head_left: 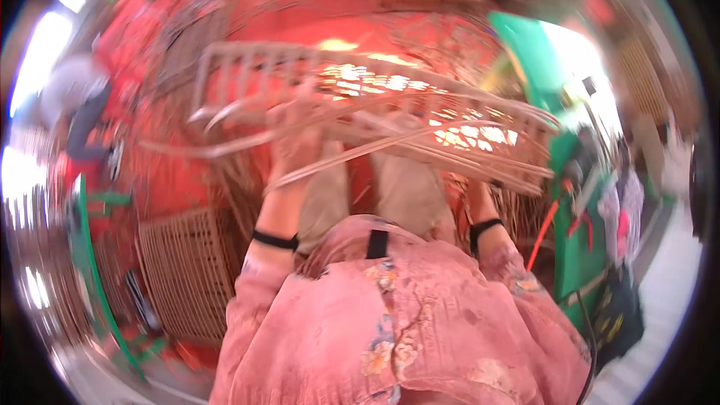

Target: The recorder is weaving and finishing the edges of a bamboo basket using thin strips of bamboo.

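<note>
Across my lap lies a long woven rattan basket frame [247,79], with upright slats at its left part and an openwork middle. Pale loose rattan strips [360,151] cross its near side and stick out to the left. My left hand [296,135] is closed at the near edge of the frame, with a strip running over the hand; its fingers are blurred. My right wrist reaches under the right end of the frame. There my right hand [477,192] is mostly hidden behind the weave, so its fingers do not show.
A slatted brown rattan panel [187,270] stands at the left, by a green metal frame [91,270]. Scraps litter the red floor [176,187]. A person [79,105] bends at the far left. On the right are a green board [577,255] and hanging cloths [626,210].
</note>
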Available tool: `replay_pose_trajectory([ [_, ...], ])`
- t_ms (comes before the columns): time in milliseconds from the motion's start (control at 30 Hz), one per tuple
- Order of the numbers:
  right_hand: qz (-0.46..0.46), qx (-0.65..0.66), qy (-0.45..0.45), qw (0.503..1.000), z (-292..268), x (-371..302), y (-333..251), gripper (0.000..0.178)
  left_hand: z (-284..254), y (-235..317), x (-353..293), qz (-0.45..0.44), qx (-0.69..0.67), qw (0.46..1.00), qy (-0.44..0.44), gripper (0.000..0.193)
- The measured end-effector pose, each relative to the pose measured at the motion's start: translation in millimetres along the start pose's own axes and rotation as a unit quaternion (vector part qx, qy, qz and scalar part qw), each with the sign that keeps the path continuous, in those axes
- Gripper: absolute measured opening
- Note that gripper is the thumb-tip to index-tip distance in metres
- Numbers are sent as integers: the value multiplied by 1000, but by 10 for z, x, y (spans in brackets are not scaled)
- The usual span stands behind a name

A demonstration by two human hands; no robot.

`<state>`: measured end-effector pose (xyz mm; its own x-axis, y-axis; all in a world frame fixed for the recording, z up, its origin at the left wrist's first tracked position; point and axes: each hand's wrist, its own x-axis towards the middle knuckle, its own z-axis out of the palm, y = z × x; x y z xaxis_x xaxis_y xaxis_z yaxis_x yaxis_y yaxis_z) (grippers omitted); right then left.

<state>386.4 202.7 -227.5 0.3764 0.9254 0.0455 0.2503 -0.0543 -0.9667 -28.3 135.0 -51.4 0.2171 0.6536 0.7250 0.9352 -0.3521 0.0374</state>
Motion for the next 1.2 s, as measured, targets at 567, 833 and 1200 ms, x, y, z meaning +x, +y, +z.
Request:
replay_pose_trajectory([
  [567, 78, -63, -114, 988, 1207, -262, 827, 35, -1103, -162, -547, -160, 196, 966, -55, 27],
  [833, 61, -80, -85, 991, 1269, -288, 1310, 48, -1125, -52, -841, -151, 124, 981, 9, 31],
  [1200, 121, -161, -208, 957, 846, -454, 943, 43, -979, -60, -1112, -113, 89, 990, -1, 18],
])
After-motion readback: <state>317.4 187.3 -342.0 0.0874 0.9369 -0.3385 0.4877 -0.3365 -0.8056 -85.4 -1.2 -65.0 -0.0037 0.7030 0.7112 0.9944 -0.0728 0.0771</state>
